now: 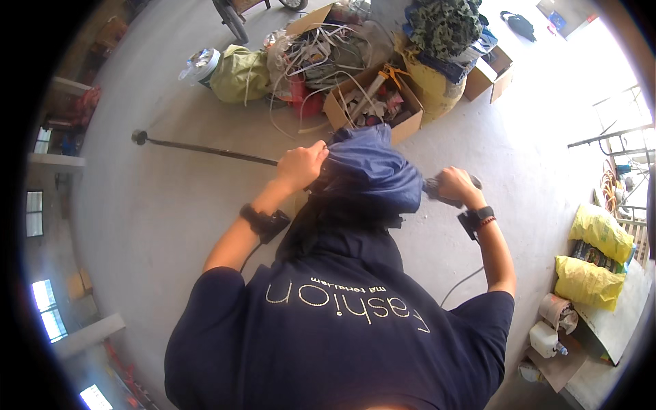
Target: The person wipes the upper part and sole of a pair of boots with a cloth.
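Observation:
A bundle of blue fabric (pixel 376 166), gathered in loose folds, hangs in front of my chest between both hands. My left hand (pixel 301 165) pinches its left edge, with the fingers curled in. On the other side, my right hand (pixel 453 185) is closed around a dark grip (pixel 433 187) that meets the fabric's right edge. A thin black rod (pixel 210 150) with a round end reaches out leftwards from behind my left hand. Whether it joins the bundle is hidden. Dark material shows under the fabric, too blurred to name.
Just beyond the bundle stands an open cardboard box (pixel 407 123) holding a caulking gun (pixel 376 84) and scraps. Behind it are a tied green sack (pixel 240 74), tangled white straps (pixel 320 48) and a camouflage cloth (pixel 443 28). Yellow sacks (pixel 589 282) and a white jug (pixel 543 339) lie at right.

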### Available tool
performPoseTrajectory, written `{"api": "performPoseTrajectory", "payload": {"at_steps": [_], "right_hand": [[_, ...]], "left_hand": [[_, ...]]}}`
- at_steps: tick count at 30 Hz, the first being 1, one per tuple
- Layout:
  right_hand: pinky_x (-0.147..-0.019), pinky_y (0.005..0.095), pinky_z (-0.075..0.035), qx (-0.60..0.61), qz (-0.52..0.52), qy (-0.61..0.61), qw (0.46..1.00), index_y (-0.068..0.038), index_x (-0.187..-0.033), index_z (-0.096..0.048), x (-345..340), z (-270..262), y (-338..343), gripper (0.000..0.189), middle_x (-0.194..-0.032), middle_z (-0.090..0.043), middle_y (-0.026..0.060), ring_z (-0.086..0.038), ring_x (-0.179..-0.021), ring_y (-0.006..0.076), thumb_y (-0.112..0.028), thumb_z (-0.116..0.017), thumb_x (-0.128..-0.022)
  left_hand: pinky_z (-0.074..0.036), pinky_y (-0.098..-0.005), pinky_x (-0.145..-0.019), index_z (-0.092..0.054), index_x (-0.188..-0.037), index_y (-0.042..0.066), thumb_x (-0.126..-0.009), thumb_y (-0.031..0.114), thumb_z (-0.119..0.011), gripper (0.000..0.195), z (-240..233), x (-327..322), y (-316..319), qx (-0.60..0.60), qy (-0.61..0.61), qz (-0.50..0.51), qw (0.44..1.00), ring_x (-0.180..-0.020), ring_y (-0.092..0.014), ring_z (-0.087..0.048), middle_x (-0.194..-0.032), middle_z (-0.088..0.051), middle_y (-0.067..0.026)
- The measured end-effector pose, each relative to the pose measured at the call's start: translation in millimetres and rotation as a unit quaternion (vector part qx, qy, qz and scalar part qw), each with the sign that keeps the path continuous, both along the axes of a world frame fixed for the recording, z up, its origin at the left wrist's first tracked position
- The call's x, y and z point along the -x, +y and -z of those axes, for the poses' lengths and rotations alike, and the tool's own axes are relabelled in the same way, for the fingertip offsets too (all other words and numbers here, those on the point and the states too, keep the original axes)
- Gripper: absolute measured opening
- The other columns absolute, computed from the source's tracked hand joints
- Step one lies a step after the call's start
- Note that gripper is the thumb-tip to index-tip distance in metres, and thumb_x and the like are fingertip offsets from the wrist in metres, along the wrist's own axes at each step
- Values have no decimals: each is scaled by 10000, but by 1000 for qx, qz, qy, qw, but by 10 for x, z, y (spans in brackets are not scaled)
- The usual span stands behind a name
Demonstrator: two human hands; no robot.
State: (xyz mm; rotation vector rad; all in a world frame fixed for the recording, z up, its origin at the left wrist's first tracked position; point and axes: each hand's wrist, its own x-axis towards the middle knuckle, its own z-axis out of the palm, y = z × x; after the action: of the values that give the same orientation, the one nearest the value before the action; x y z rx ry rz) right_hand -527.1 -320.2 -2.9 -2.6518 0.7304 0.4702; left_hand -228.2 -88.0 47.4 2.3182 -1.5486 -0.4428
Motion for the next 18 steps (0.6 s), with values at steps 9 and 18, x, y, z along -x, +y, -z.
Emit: {"api": "performPoseTrajectory", "payload": {"at_steps": [9,18], "right_hand": [[-741,386,-466,27,136,-263,955,-85,-948,-673,-99,-962,-112,316,-829,-663,120,-615,-803,295,-65,-586,-645],[-880,390,-426,-65,-169,-350,919,-155,-1114,-623,-981,-477,681,606,-1063,-619,95,-547,-1007,284,24,-571,-538]], "left_hand": [[-447,-521,-593,-514,-1023,106,-942,318,-378,265,-56,-32,5,25,5,29,999,-647,-423,-589,-633,-597,-203],[-436,-473,-482,-531,-935,118,-916,298,-475,190,33,16,-201,100,-87,38,990,-553,-382,-578,-551,-563,-171]]}}
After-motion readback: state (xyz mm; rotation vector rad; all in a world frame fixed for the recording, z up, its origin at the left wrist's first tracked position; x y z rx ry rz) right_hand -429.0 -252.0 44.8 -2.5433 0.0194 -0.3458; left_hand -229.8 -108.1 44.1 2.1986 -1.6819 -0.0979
